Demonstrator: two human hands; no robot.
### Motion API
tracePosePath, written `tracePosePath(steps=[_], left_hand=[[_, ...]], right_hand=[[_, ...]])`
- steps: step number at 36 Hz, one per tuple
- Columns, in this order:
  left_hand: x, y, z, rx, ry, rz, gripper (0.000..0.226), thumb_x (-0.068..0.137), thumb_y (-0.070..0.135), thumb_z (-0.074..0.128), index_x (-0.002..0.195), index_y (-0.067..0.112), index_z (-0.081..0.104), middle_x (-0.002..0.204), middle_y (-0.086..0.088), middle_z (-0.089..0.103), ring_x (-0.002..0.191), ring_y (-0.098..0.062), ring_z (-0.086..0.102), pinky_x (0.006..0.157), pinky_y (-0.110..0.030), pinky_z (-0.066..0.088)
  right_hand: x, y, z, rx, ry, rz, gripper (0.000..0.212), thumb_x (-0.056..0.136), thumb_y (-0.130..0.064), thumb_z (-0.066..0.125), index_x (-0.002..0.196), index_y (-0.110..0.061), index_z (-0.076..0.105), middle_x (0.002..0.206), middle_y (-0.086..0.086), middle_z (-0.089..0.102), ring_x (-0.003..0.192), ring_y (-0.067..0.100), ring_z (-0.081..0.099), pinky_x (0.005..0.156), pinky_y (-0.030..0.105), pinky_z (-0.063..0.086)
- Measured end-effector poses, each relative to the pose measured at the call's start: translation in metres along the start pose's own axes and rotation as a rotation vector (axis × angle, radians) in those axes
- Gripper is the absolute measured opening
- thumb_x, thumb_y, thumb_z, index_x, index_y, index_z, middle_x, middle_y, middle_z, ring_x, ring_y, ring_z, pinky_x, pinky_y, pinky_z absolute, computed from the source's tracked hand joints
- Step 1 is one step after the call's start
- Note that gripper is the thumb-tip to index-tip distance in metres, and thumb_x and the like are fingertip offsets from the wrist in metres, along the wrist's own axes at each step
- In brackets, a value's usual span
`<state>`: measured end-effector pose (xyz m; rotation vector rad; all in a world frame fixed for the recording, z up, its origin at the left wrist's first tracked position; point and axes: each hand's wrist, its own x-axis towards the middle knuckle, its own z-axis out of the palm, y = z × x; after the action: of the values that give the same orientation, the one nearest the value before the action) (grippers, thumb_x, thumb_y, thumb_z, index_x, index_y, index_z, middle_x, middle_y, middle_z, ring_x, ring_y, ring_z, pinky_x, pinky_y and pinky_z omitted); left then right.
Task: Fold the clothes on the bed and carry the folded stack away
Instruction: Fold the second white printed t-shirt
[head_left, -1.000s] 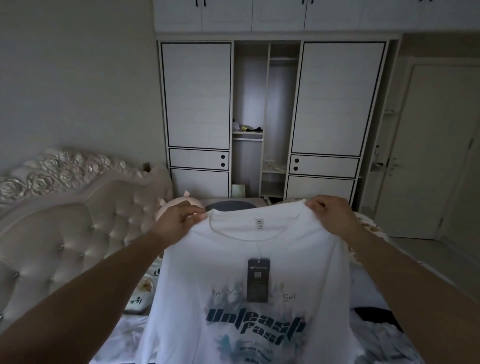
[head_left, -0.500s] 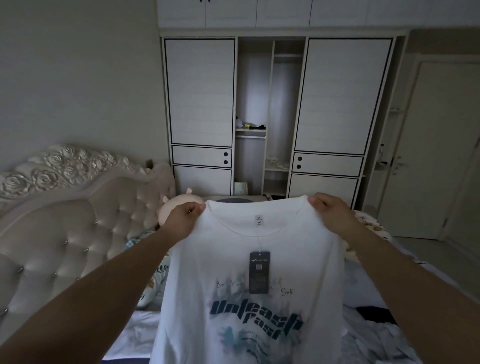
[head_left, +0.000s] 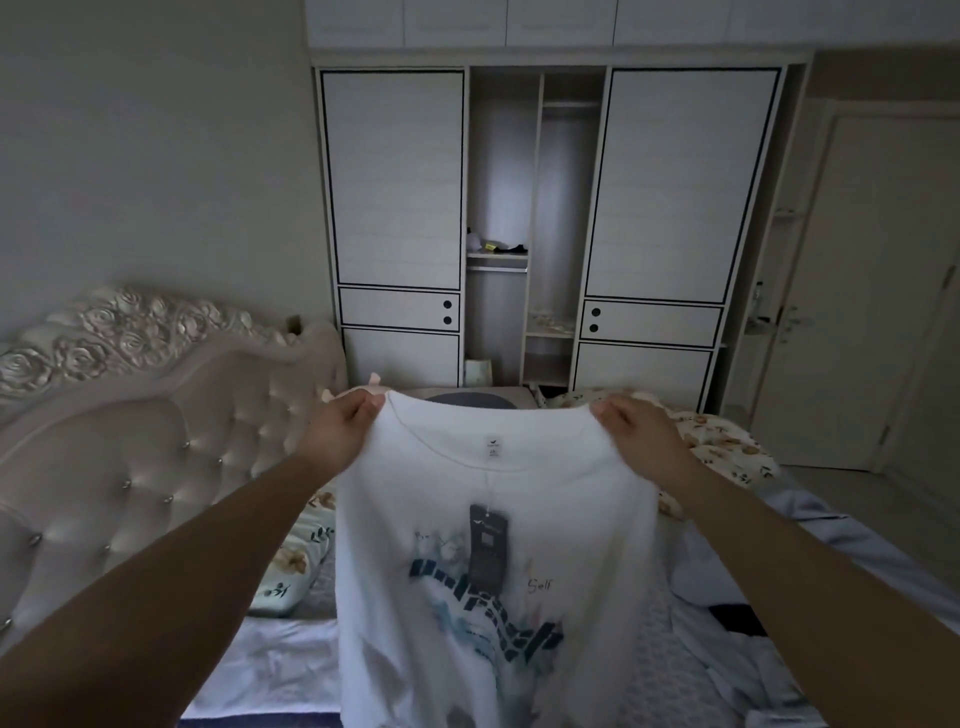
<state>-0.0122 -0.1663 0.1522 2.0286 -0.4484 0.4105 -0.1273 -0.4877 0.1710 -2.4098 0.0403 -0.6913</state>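
While you stand at the bed, your left hand and right hand each pinch a shoulder of the white cotton T-shirt with a blue printed front, holding it up spread above the bed. A dark hang tag dangles over its chest. Behind it stands the white wardrobe, beside the cream tufted headboard.

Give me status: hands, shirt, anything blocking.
Left hand and right hand each pinch a shoulder of the white T-shirt. Shirt hangs unfolded over the bed, price tag attached. Nothing in the way.
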Motion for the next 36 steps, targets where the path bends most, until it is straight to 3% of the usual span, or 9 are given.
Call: tracePosePath(steps=[3, 6, 11, 18, 23, 27, 29, 32, 36], left_hand=[[0.005, -0.007, -0.011, 0.023, -0.045, -0.008, 0.03, 0.098, 0.025, 0.05, 0.072, 0.011, 0.057, 0.082, -0.018, 0.064, 0.083, -0.029, 0.057, 0.066, -0.028, 0.034], [0.012, -0.006, -0.022, 0.065, -0.137, 0.019, 0.034, 0.093, 0.032, 0.058, 0.07, 0.008, 0.06, 0.071, -0.01, 0.06, 0.071, -0.018, 0.053, 0.065, -0.027, 0.037], [0.014, 0.011, -0.042, 0.309, -0.336, 0.076, 0.018, 0.072, 0.04, 0.079, 0.063, 0.029, 0.068, 0.059, 0.016, 0.062, 0.056, 0.004, 0.056, 0.052, -0.009, 0.037], [-0.018, -0.02, 0.003, 0.911, -0.319, -0.009, 0.039, 0.099, 0.042, 0.04, 0.125, 0.02, 0.061, 0.13, -0.005, 0.055, 0.121, -0.022, 0.05, 0.099, -0.028, 0.038], [-0.08, -0.044, 0.038, 0.835, -0.294, -0.401, 0.025, 0.097, 0.027, 0.049, 0.118, 0.017, 0.06, 0.117, -0.008, 0.063, 0.109, -0.027, 0.06, 0.094, -0.035, 0.046], [-0.135, -0.027, 0.069, 0.099, -0.237, -0.769, 0.009, 0.101, 0.012, 0.043, 0.102, 0.006, 0.05, 0.067, -0.013, 0.065, 0.043, -0.016, 0.063, 0.042, -0.027, 0.053], [-0.147, -0.017, 0.077, 0.068, -0.116, -0.782, 0.015, 0.1, 0.008, 0.044, 0.106, 0.004, 0.057, 0.077, -0.007, 0.071, 0.054, -0.012, 0.066, 0.045, -0.022, 0.053], [-0.156, 0.003, 0.077, 0.148, 0.115, -0.626, 0.024, 0.1, 0.02, 0.044, 0.102, 0.015, 0.067, 0.109, -0.009, 0.067, 0.101, -0.025, 0.063, 0.081, -0.028, 0.046], [-0.171, 0.032, 0.054, 0.173, 0.383, -0.283, 0.036, 0.099, 0.024, 0.041, 0.074, 0.014, 0.065, 0.072, -0.004, 0.066, 0.077, -0.03, 0.062, 0.065, -0.032, 0.039]], right_hand=[[-0.006, -0.003, -0.008, -0.058, -0.233, -0.015, 0.02, 0.081, -0.045, 0.068, 0.073, -0.035, 0.053, 0.073, -0.016, 0.054, 0.065, 0.002, 0.05, 0.051, 0.013, 0.031], [-0.005, 0.006, -0.017, -0.232, -0.407, 0.005, 0.024, 0.072, -0.041, 0.078, 0.083, -0.023, 0.067, 0.08, -0.007, 0.064, 0.072, 0.01, 0.057, 0.056, 0.017, 0.037], [0.004, 0.023, -0.045, -0.582, -0.122, 0.037, 0.029, 0.094, -0.03, 0.055, 0.111, -0.01, 0.066, 0.112, 0.011, 0.065, 0.099, 0.024, 0.058, 0.076, 0.028, 0.038], [-0.039, 0.048, -0.007, -0.994, -0.201, 0.266, 0.032, 0.099, -0.019, 0.034, 0.121, -0.019, 0.059, 0.12, 0.0, 0.061, 0.108, 0.018, 0.06, 0.087, 0.027, 0.046], [-0.087, 0.061, 0.02, -0.096, -0.155, 0.869, 0.024, 0.098, -0.01, 0.039, 0.086, 0.0, 0.056, 0.077, 0.013, 0.059, 0.066, 0.023, 0.058, 0.054, 0.025, 0.043], [-0.111, 0.056, 0.03, 0.754, 0.052, 1.297, 0.025, 0.1, -0.006, 0.04, 0.08, 0.001, 0.053, 0.067, 0.011, 0.052, 0.053, 0.015, 0.042, 0.029, 0.015, 0.038], [-0.119, 0.052, 0.028, 0.916, 0.175, 1.253, 0.019, 0.101, -0.009, 0.04, 0.107, -0.003, 0.056, 0.076, 0.01, 0.055, 0.056, 0.014, 0.046, 0.028, 0.017, 0.04], [-0.13, 0.049, 0.016, 0.839, 0.316, 1.013, 0.031, 0.102, -0.013, 0.036, 0.126, -0.007, 0.055, 0.069, 0.007, 0.053, 0.054, 0.017, 0.047, 0.033, 0.017, 0.041], [-0.154, 0.048, -0.019, 0.181, 0.386, 0.368, 0.028, 0.099, -0.017, 0.043, 0.081, -0.006, 0.062, 0.056, -0.003, 0.055, 0.056, 0.017, 0.052, 0.058, 0.028, 0.039]])
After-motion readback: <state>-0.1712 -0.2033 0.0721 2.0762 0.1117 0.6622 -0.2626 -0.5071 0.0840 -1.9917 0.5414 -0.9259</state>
